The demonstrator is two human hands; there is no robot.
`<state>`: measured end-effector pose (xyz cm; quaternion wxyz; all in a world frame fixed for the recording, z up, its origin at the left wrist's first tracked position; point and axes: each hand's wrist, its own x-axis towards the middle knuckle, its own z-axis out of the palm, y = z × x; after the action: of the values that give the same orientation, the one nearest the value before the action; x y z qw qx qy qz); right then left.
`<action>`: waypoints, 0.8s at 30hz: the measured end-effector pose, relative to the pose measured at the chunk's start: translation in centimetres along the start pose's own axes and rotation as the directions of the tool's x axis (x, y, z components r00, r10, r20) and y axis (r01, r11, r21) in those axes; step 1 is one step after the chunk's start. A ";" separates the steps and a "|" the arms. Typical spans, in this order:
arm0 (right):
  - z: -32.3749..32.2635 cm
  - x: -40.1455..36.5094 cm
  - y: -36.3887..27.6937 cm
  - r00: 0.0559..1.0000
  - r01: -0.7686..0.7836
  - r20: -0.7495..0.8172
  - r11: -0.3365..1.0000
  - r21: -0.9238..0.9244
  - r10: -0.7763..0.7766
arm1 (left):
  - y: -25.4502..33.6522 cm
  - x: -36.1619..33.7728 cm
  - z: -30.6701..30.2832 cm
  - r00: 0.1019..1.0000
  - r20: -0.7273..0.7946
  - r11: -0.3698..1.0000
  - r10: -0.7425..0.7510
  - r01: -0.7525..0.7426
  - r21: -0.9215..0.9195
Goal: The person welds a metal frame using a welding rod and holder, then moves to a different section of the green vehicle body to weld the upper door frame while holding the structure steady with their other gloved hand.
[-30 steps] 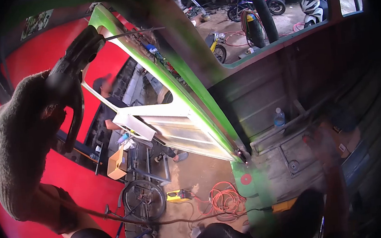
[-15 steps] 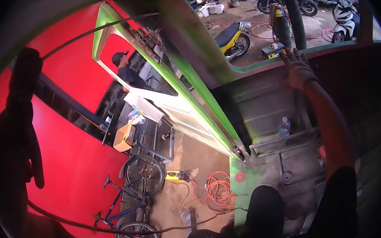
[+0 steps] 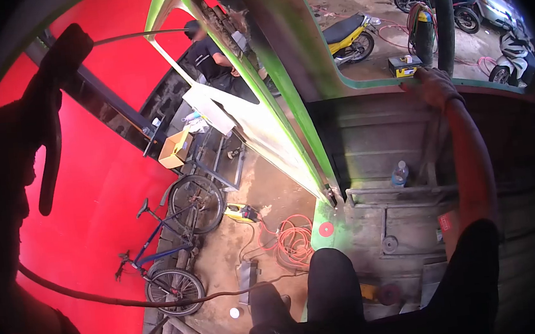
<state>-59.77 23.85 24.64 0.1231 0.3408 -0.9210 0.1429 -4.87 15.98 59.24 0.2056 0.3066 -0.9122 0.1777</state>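
Note:
At the left, my left hand (image 3: 5,153) is a dark silhouette closed round a dark tool (image 3: 70,54) with a lever. A thin rod (image 3: 139,34) sticks out from the tool's tip toward the green door frame (image 3: 260,90). Farther right, my right hand (image 3: 432,88) is hooked over the lower edge of a window frame (image 3: 362,84), its fingers bent over the sill. A dark cable (image 3: 126,303) runs from beneath my left arm across the view.
A person (image 3: 212,56) stands beyond the door. Below are a bicycle (image 3: 171,234), a cardboard box (image 3: 175,149), a yellow machine (image 3: 241,212) and coiled orange hose (image 3: 295,238). A bottle (image 3: 399,173) stands inside. Gas cylinders (image 3: 444,31) and motorcycles are outside.
The view has shifted, and the tool in my left hand has risen and moved right. My right hand stays at the sill with its fingers more bent. The person beyond the door has turned.

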 end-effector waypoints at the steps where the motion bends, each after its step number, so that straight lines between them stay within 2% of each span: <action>1: 0.4 0.5 0.6 1.000 -0.007 -0.010 0.997 0.072 0.008 | -0.1 0.1 -0.1 0.999 -0.013 0.999 0.052 -0.052 -0.011; 2: 0.8 1.2 1.1 1.000 -0.014 -0.021 0.989 0.145 0.017 | -0.1 0.6 -0.7 0.998 -0.019 0.998 0.054 -0.055 -0.019; 4: 2.1 2.2 1.1 0.994 -0.063 -0.082 0.990 0.130 0.074 | -0.2 2.0 -2.1 0.959 0.284 0.987 0.010 0.036 -0.157; 5: 2.7 2.7 1.2 0.983 -0.108 -0.137 0.987 0.121 0.124 | -0.5 2.0 -1.9 0.958 0.285 0.986 0.013 0.035 -0.165; 9: 3.4 5.1 2.6 0.981 -0.157 -0.101 0.982 0.105 0.168 | -1.5 1.8 -1.0 0.993 0.115 0.989 0.004 0.014 -0.150; 11: 3.5 6.7 3.0 0.961 -0.264 -0.046 0.953 0.149 0.274 | -2.1 2.3 -0.7 0.997 0.071 0.991 0.022 -0.013 -0.130; 12: 3.2 7.1 2.9 0.962 -0.258 -0.048 0.955 0.148 0.268 | -2.2 2.6 -0.3 0.998 0.057 0.992 0.035 -0.027 -0.125; 14: 2.8 7.3 3.1 0.955 -0.294 0.071 0.952 0.083 0.289 | -2.6 3.1 0.0 0.998 0.033 0.993 0.049 -0.045 -0.110; 19: 3.6 8.0 3.7 0.958 -0.279 0.082 0.957 0.074 0.273 | -3.4 4.5 1.0 0.994 0.004 0.990 0.108 -0.107 -0.096; 24: 2.5 6.9 2.7 0.946 -0.324 0.032 0.944 0.062 0.323 | -3.5 5.7 1.6 0.986 0.000 0.980 0.168 -0.167 -0.107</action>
<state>-66.97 20.85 24.10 0.0766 0.1906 -0.9605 0.1879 -7.21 9.85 61.36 0.2017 0.2181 -0.9440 0.1439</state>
